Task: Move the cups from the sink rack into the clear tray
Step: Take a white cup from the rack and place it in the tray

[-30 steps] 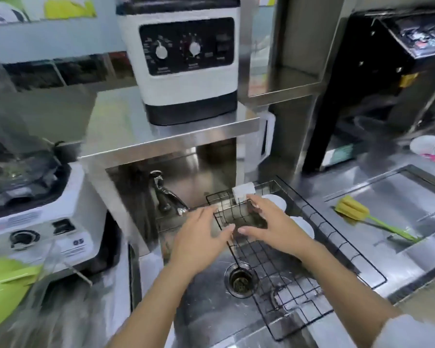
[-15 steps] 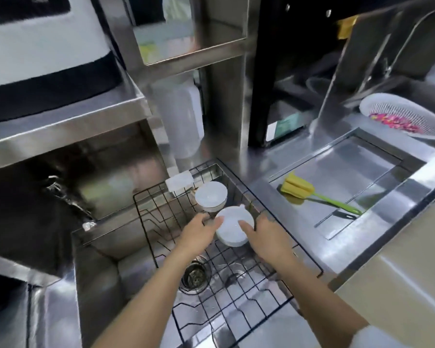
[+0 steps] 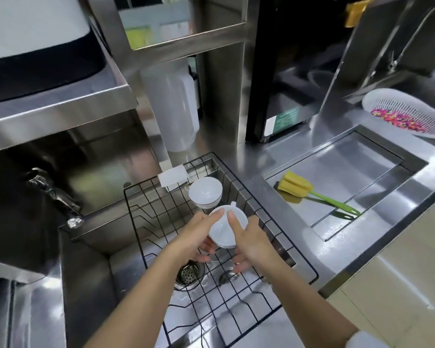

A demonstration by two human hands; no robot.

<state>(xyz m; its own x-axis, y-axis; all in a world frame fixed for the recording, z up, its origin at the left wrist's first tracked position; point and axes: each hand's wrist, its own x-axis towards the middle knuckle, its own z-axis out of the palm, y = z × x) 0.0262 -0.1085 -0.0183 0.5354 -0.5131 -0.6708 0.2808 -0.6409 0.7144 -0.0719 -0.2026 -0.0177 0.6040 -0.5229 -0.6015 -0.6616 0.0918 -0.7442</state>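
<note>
A black wire rack spans the steel sink. Two white cups are in it. The near cup is tilted on its side, its small handle pointing away from me. My left hand grips its left side with the thumb on the rim. My right hand clasps its right side, thumb across the cup's wall. The far cup, with a dark line near its rim, rests in the rack's back corner, touched by neither hand. No clear tray is in view.
A white tag hangs on the rack's back edge. A faucet juts out at left. A translucent jug stands behind the rack. A yellow-green brush lies on the recessed drainboard; a white colander sits far right.
My view has swung right and down onto the rack. Both hands have closed around the near cup and tipped it up from its upside-down rest.
</note>
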